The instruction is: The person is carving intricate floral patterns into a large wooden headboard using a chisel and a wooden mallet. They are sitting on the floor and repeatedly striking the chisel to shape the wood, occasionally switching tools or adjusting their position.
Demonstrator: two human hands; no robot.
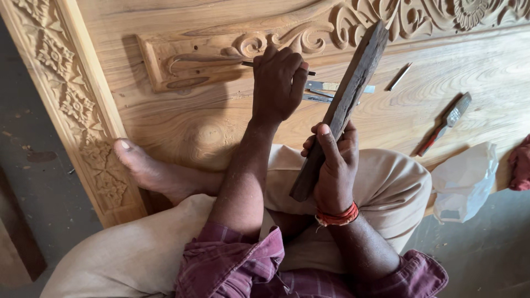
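Note:
My left hand (277, 83) grips a thin metal chisel (247, 64), its tip set against the raised carved strip (187, 63) of a large wooden door panel (441, 72). My right hand (335, 165) holds a long dark wooden mallet stick (350, 91) by its lower end, tilted up over the panel just right of the left hand. An orange thread band circles my right wrist. I sit on the panel with my bare foot (146, 165) resting on it.
Loose chisels (331, 87) lie on the panel behind the stick, another thin one (398, 77) farther right. A red-handled brush (444, 124) lies at right. A white plastic bag (464, 179) and red cloth (520, 163) sit by the panel's edge. Carved border (83, 110) runs along the left.

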